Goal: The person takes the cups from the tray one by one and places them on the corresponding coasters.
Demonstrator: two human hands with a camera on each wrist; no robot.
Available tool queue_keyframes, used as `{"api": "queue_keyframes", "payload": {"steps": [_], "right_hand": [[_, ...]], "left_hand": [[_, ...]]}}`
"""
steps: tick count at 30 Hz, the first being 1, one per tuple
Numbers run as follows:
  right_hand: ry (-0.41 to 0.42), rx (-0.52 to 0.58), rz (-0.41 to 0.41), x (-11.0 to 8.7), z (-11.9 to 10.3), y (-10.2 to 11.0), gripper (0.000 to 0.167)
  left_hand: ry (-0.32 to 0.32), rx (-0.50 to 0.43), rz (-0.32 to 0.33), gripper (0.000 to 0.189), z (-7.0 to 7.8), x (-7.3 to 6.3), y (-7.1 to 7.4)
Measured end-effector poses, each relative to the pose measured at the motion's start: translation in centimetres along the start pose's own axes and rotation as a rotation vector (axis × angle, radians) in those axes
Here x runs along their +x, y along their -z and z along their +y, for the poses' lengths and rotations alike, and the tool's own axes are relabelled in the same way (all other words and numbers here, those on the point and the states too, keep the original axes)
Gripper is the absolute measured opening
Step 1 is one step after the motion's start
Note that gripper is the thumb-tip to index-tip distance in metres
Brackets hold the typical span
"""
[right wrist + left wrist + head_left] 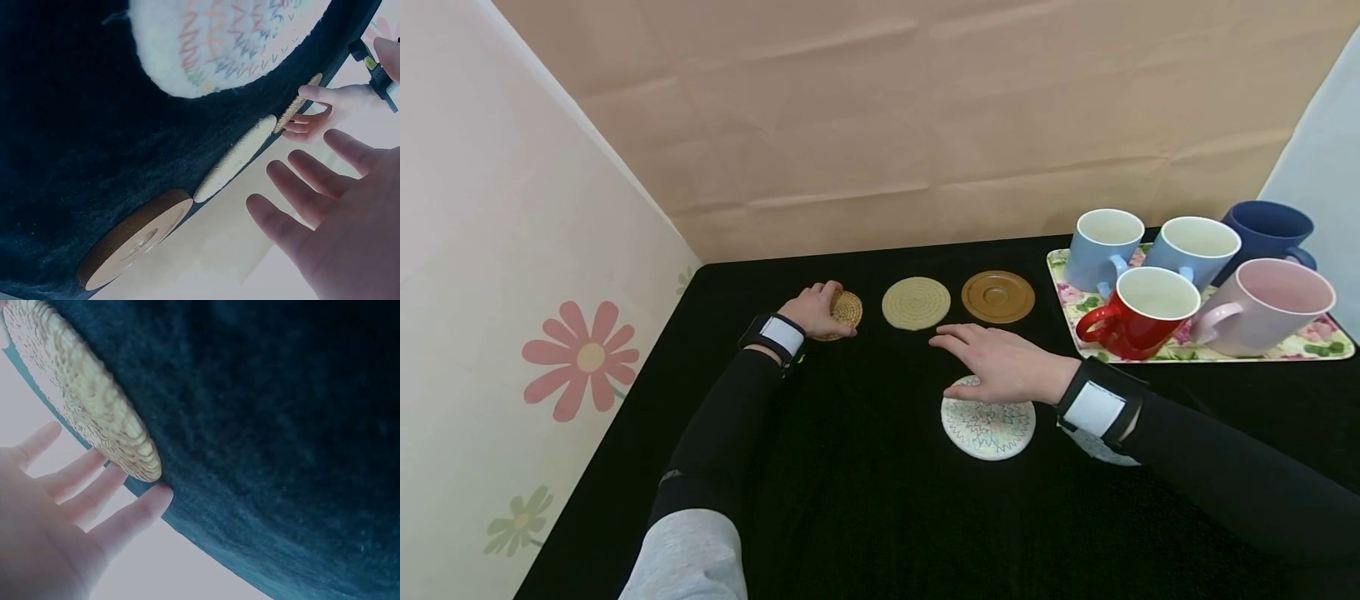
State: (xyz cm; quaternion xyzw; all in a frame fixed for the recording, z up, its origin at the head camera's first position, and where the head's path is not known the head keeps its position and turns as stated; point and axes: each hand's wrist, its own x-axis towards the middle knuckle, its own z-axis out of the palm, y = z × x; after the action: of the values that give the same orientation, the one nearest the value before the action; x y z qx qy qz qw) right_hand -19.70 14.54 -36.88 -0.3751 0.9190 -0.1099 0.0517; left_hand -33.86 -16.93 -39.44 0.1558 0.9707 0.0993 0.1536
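In the head view my left hand (815, 310) is at a brown woven round coaster (847, 308) at the left end of a row. The left wrist view shows its fingers along the edge of this woven coaster (94, 400); from the right wrist view, thumb and fingers hold it from opposite sides. My right hand (1000, 362) hovers palm down with spread fingers, holding nothing. Partly beneath it lies a white round coaster (988, 429) with coloured zigzag lines. A pale coiled coaster (916, 302) and a brown wooden coaster (997, 297) continue the row to the right.
At the right a floral tray (1075, 312) bears several mugs: a red mug (1150, 312), a pink mug (1270, 304), a dark blue mug (1266, 229) and two light blue ones. A black cloth (865, 500) covers the table. Paper-covered walls stand behind and at both sides.
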Motion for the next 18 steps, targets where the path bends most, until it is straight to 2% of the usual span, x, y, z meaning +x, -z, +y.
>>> {"api": "queue_keyframes", "payload": {"steps": [3, 6, 8, 11, 15, 18], "right_hand": [[-0.007, 0.01, 0.003, -0.3, 0.1, 0.0, 0.071], [-0.029, 0.034, 0.007, -1.2, 0.3, -0.1, 0.067], [-0.041, 0.052, 0.016, -2.2, 0.5, -0.1, 0.064], [-0.06, 0.06, 0.038, -4.1, 0.9, 0.0, 0.059], [-0.085, 0.048, 0.067, -6.6, 1.4, 0.2, 0.059], [-0.105, 0.029, 0.063, -7.9, 1.7, 0.1, 0.062]], "left_hand": [[-0.011, 0.005, 0.015, 0.096, -0.1, -0.2, -0.1], [-0.059, 0.05, 0.048, 0.097, 0.2, -0.9, -0.1], [-0.128, 0.102, 0.075, 0.095, 0.8, -1.6, 0.0], [-0.265, 0.19, 0.124, 0.09, 2.3, -3.0, 0.4], [-0.453, 0.285, 0.176, 0.089, 5.0, -4.9, 0.4], [-0.561, 0.323, 0.175, 0.091, 7.5, -6.0, -0.4]]}}
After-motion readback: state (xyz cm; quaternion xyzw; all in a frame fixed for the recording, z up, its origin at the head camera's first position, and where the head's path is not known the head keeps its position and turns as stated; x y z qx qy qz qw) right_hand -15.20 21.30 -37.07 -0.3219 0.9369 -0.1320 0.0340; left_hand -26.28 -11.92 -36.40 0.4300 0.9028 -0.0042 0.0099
